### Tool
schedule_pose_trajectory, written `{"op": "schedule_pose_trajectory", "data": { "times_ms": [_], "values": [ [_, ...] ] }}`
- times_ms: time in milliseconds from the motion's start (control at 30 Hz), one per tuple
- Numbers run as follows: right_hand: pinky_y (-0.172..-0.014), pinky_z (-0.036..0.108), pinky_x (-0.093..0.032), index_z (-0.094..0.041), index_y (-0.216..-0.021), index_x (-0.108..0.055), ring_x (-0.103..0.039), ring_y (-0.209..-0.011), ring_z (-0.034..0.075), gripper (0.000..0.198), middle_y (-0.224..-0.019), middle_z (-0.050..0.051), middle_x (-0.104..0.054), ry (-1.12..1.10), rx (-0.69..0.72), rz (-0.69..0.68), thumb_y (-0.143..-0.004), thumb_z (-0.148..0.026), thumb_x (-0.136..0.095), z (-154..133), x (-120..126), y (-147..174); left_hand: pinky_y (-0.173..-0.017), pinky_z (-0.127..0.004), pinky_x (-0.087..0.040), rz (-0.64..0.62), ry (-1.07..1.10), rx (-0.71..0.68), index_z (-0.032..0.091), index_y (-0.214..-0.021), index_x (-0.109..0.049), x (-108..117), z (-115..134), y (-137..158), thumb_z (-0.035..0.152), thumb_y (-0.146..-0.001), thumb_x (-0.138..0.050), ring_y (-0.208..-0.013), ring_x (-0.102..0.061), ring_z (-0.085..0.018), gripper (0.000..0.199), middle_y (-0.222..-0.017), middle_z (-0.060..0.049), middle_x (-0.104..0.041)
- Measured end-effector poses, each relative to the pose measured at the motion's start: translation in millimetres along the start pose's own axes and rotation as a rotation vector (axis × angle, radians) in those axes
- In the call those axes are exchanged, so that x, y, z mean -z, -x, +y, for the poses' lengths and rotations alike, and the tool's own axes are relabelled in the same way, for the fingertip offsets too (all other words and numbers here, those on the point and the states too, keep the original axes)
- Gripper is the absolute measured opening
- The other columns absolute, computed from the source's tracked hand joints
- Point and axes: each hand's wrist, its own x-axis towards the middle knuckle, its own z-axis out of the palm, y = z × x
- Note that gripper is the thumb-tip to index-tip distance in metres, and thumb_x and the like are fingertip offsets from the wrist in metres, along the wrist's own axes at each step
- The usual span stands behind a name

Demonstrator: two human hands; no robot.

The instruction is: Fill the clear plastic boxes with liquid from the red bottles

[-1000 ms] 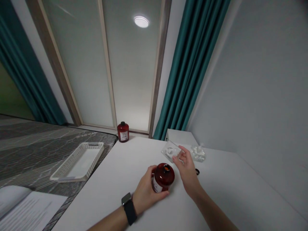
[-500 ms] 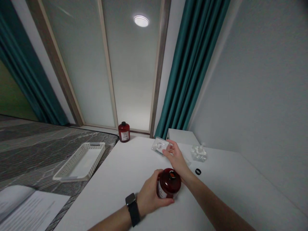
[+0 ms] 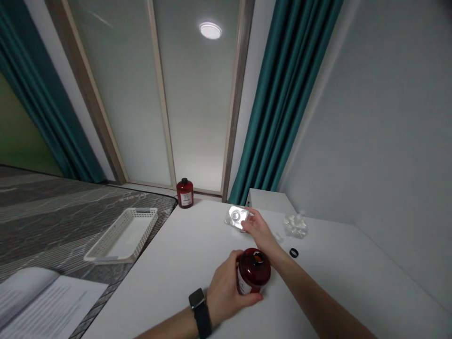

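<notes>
My left hand (image 3: 226,289), with a black watch on the wrist, is wrapped round a dark red bottle (image 3: 254,269). The bottle has a pale label, and its neck is uncapped, showing an orange-lit opening. Farther forward, my right hand (image 3: 257,230) pinches a clear plastic packet (image 3: 233,217) by its right edge. A round shape shows inside the packet, and light glares off its surface. Just right of my right forearm lies a black ring (image 3: 294,253) on the white table (image 3: 190,254).
At the table's far left corner stands a second red bottle (image 3: 185,193) with a black cap. A white box (image 3: 271,200) and a clear bag of pale pieces (image 3: 295,226) are at the back right. Left are a white basket (image 3: 100,240) and an open book (image 3: 67,306).
The clear packet has tilted in my right hand and now reflects bright light. My left hand keeps its grip on the red bottle. The whole view has shifted slightly.
</notes>
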Motion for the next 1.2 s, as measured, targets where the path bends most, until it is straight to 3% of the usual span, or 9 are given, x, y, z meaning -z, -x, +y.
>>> {"op": "schedule_pose_trajectory", "data": {
  "times_ms": [267, 367, 467, 533, 600, 733, 867, 1000, 1200],
  "values": [
    [-0.084, 0.038, -0.053, -0.026, -0.123, -0.058, -0.064, -0.085, 0.018, 0.049, -0.097, 0.001, -0.064, -0.130, 0.004, 0.042, -0.078, -0.040, -0.073, -11.8, 28.8, 17.4, -0.108, -0.053, -0.042, 0.004, -0.059, -0.088, 0.021, -0.143, -0.035, -13.0, -6.4, 8.4, 0.037, -0.066, -0.087, -0.126, -0.052, -0.038, 0.094, -0.139, -0.017, -0.052],
    [-0.086, 0.039, -0.053, -0.027, -0.124, -0.054, -0.064, -0.086, 0.017, 0.054, -0.100, 0.001, -0.063, -0.139, 0.003, 0.088, -0.076, -0.041, -0.075, -12.5, 39.1, 22.2, -0.112, -0.057, -0.035, 0.003, -0.017, -0.147, 0.019, -0.149, -0.026, -14.0, -12.8, 18.0, 0.043, -0.079, -0.074, -0.134, -0.044, -0.039, 0.088, -0.147, -0.020, -0.043],
    [-0.089, 0.041, -0.053, -0.026, -0.124, -0.053, -0.066, -0.090, 0.019, 0.057, -0.106, 0.004, -0.064, -0.105, 0.018, 0.081, -0.075, -0.042, -0.077, -17.6, 48.0, 28.1, -0.109, -0.055, -0.038, 0.089, 0.064, -0.169, 0.019, -0.150, -0.023, 2.0, -10.4, 15.4, 0.041, -0.098, -0.043, -0.135, -0.043, -0.033, 0.060, -0.147, -0.019, -0.041],
    [-0.089, 0.044, -0.054, -0.026, -0.124, -0.054, -0.067, -0.095, 0.021, 0.057, -0.110, 0.006, -0.064, -0.068, 0.040, 0.054, -0.074, -0.042, -0.078, -23.3, 52.5, 32.7, -0.106, -0.051, -0.041, 0.132, 0.068, -0.126, 0.020, -0.142, -0.037, 21.9, -2.4, 1.4, 0.038, -0.098, -0.045, -0.132, -0.046, -0.031, 0.048, -0.142, -0.017, -0.047],
    [-0.089, 0.045, -0.056, -0.026, -0.124, -0.054, -0.067, -0.097, 0.022, 0.058, -0.113, 0.007, -0.064, -0.035, 0.083, 0.039, -0.074, -0.042, -0.078, -28.7, 55.7, 36.9, -0.103, -0.048, -0.043, 0.156, 0.064, -0.130, 0.022, -0.139, -0.040, 43.9, 7.7, -19.6, 0.035, -0.096, -0.051, -0.125, -0.052, -0.029, 0.046, -0.132, -0.014, -0.055],
    [-0.096, 0.047, -0.054, -0.026, -0.128, -0.050, -0.067, -0.104, 0.023, 0.059, -0.115, 0.009, -0.065, 0.051, 0.206, 0.001, -0.077, -0.039, -0.076, -33.1, 58.3, 44.0, -0.100, -0.045, -0.046, -0.006, 0.049, -0.189, 0.022, -0.142, -0.041, 74.6, 21.3, -60.8, 0.033, -0.091, -0.060, -0.120, -0.057, -0.027, 0.056, -0.131, -0.014, -0.058],
    [-0.101, 0.049, -0.052, -0.026, -0.132, -0.049, -0.065, -0.112, 0.025, 0.059, -0.124, 0.010, -0.063, 0.177, 0.288, -0.007, -0.079, -0.030, -0.074, -33.6, 59.9, 53.0, -0.103, -0.046, -0.045, -0.178, -0.001, -0.228, 0.022, -0.148, -0.035, 82.6, 28.7, -82.9, 0.032, -0.086, -0.066, -0.125, -0.055, -0.027, 0.071, -0.140, -0.015, -0.054],
    [-0.108, 0.050, -0.046, -0.026, -0.134, -0.047, -0.060, -0.121, 0.026, 0.058, -0.135, 0.011, -0.058, 0.320, 0.353, -0.023, -0.081, -0.024, -0.070, -37.7, 63.1, 63.9, -0.108, -0.046, -0.043, -0.302, -0.057, -0.285, 0.023, -0.151, -0.033, 84.8, 43.8, -90.5, 0.027, -0.083, -0.069, -0.133, -0.050, -0.028, 0.078, -0.150, -0.013, -0.047],
    [-0.108, 0.049, -0.045, -0.030, -0.137, -0.044, -0.055, -0.126, 0.026, 0.059, -0.140, 0.010, -0.051, 0.335, 0.403, 0.004, -0.083, -0.022, -0.066, -32.1, 58.2, 77.8, -0.111, -0.049, -0.039, -0.347, -0.004, -0.308, 0.020, -0.155, -0.022, 80.1, 50.0, -81.6, 0.025, -0.082, -0.068, -0.133, -0.050, -0.028, 0.086, -0.148, -0.016, -0.048]
  ]
}}
